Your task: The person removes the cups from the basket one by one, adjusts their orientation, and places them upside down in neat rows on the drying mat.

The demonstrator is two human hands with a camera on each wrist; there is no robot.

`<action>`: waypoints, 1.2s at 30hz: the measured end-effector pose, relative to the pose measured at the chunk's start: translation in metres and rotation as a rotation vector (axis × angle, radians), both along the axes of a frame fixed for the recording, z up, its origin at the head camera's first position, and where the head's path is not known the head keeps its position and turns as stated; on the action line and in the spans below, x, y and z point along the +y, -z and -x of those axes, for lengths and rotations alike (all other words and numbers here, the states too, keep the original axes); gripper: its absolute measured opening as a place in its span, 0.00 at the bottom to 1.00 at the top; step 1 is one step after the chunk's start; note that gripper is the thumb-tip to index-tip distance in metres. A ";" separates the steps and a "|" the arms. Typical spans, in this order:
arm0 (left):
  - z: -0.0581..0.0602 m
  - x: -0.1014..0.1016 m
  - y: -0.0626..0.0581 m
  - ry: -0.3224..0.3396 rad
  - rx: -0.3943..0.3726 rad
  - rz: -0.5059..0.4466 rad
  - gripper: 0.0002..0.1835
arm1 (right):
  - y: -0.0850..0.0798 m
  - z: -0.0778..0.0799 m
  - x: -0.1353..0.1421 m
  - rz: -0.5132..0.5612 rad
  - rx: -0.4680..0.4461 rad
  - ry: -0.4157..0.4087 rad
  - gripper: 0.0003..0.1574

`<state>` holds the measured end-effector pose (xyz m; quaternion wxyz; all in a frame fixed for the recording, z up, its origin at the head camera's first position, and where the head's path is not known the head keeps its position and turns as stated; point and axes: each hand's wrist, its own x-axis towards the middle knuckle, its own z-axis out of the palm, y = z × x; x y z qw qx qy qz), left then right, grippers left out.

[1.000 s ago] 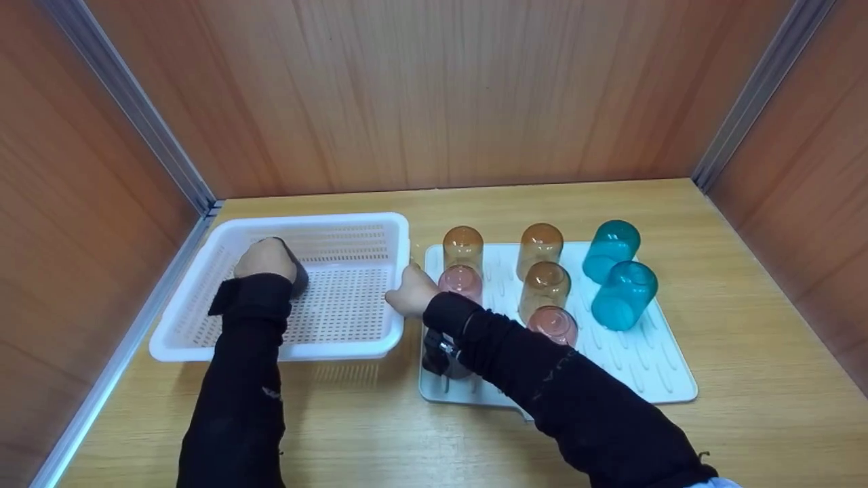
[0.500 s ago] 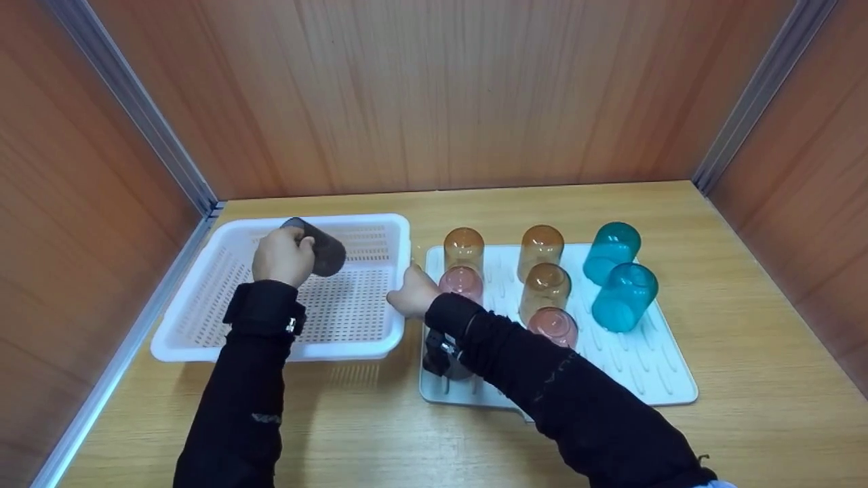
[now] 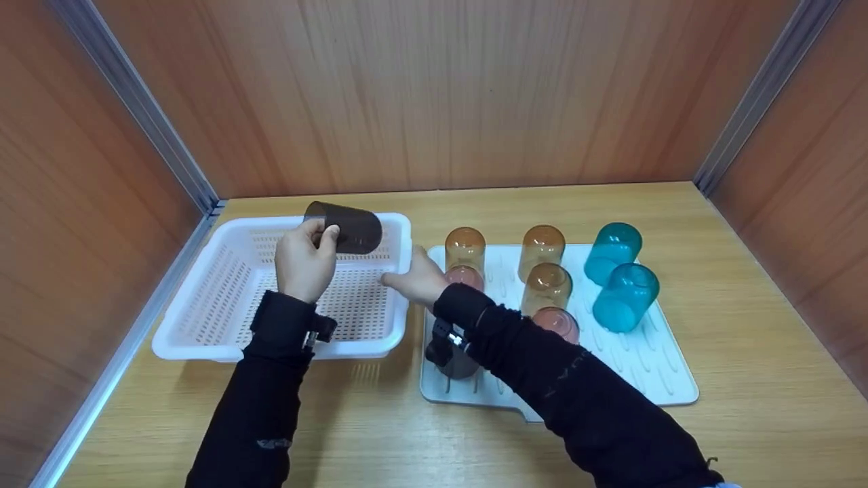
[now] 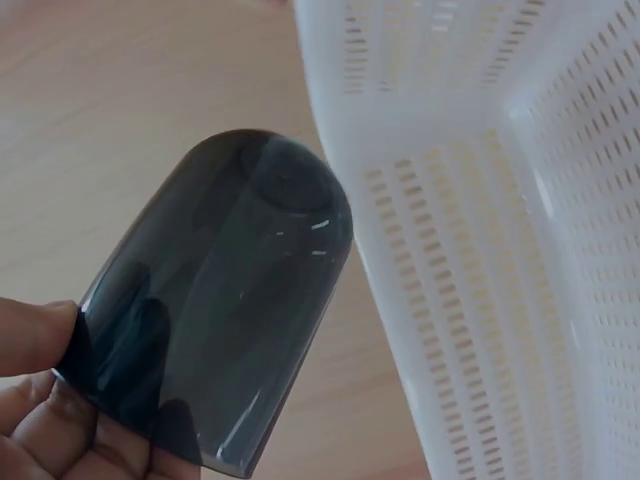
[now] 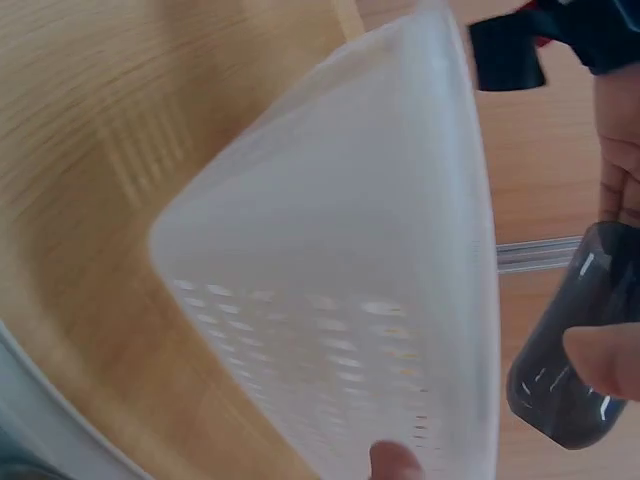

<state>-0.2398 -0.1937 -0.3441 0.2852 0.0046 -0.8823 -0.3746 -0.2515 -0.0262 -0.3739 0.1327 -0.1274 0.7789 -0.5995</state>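
My left hand (image 3: pixel 306 266) holds a dark grey see-through tumbler (image 3: pixel 356 229) by its rim end, thumb on one side and fingers on the other. It lies tilted above the white basket (image 3: pixel 274 354), its closed end toward the right. In the left wrist view, the same tumbler (image 4: pixel 230 290) shows nothing inside. My right hand (image 3: pixel 422 279) is at the basket's right rim, its thumb inside the line of the rim and its fingers outside. In the right wrist view the thumb (image 5: pixel 605 362) and a fingertip (image 5: pixel 395 460) stand spread on either side of that rim.
Right of the basket lies a white draining tray (image 3: pixel 644 366). Upside-down tumblers stand on it: several amber (image 3: pixel 546 288), two pink (image 3: pixel 556 324), two teal (image 3: pixel 625 298) and a dark grey one (image 3: pixel 458 366) partly under my right wrist. Wooden panels enclose the table.
My left hand has lifted the grey tumbler up out of the basket and toward the right. My right hand, earlier gripping the basket's rim, has loosened and risen slightly.
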 end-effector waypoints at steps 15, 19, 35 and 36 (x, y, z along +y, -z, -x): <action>-0.032 0.034 -0.008 0.235 0.096 -0.325 0.09 | -0.026 0.000 0.029 0.299 0.115 0.077 0.50; -0.042 0.045 -0.012 0.314 0.035 -0.455 0.10 | -0.022 -0.001 0.033 0.447 0.133 0.041 0.43; -0.057 0.072 -0.003 0.411 -0.014 -0.584 0.11 | -0.029 -0.026 0.054 0.479 0.324 0.113 0.24; -0.056 0.073 0.002 0.431 -0.009 -0.590 0.11 | -0.033 -0.031 0.058 0.459 0.337 0.120 0.24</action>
